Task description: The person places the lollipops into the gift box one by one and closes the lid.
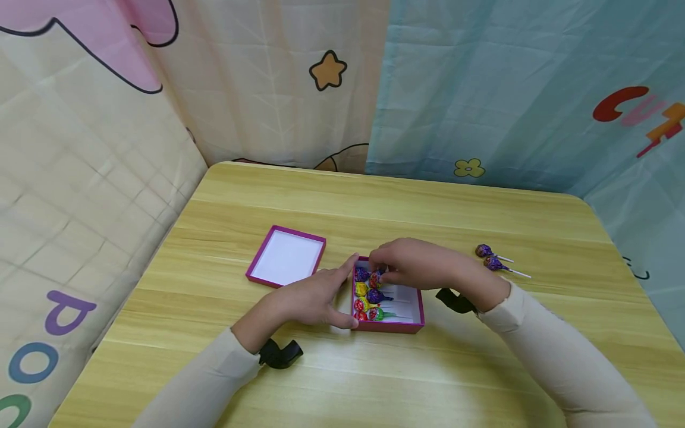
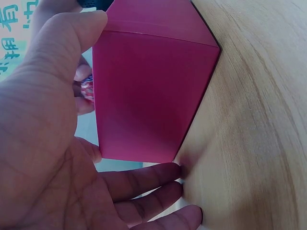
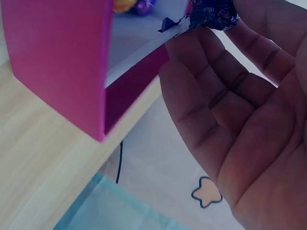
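Note:
A magenta box (image 1: 414, 327) with a white inside holds several wrapped lollipops, their sticks pointing right. My left hand (image 1: 316, 297) spans the box's left side, thumb at the near corner and index finger at the far corner. In the left wrist view its other fingers (image 2: 148, 179) stretch past the box, near the table. Over the box's far part, my right hand (image 1: 417, 261) pinches a lollipop (image 3: 213, 13) in a dark blue wrapper. Its white stick slants into the box in the right wrist view. From above, the right fingers partly cover this lollipop.
The magenta lid (image 1: 291, 258) lies with its white inside up, left of the box. Two purple-wrapped lollipops (image 1: 492, 263) lie on the wooden table (image 1: 374, 380) at the right. Printed curtains (image 1: 455, 77) hang behind the table and at its sides.

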`<action>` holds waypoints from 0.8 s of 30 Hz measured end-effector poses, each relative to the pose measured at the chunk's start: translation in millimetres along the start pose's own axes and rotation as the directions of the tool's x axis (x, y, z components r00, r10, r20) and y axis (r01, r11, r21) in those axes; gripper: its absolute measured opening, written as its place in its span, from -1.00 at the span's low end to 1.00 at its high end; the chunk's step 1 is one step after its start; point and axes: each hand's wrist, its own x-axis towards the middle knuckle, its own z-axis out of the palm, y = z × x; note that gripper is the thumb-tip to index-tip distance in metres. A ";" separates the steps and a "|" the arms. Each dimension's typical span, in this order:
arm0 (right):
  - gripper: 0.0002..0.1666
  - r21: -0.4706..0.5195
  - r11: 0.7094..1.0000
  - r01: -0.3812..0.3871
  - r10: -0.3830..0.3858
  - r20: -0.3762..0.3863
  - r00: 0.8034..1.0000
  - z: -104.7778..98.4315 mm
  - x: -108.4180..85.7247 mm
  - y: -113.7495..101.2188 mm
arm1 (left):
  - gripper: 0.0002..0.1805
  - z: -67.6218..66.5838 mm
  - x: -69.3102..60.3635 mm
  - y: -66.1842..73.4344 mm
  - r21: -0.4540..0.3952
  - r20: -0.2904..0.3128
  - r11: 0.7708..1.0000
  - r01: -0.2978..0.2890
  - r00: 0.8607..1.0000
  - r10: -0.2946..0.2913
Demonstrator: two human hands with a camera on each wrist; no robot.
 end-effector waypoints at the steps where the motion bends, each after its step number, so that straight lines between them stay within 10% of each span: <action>1: -0.90 -0.010 1.000 -0.002 0.002 0.010 1.000 1.3 1.7 -0.7 | 0.33 0.0 0.0 0.0 0.000 0.000 1.000 0.001 1.000 -0.001; 24: -0.85 -0.247 0.968 -0.042 0.030 -0.051 0.998 32.1 22.5 -4.9 | 0.31 1.3 0.4 -1.2 0.007 -0.003 1.000 0.004 1.000 -0.004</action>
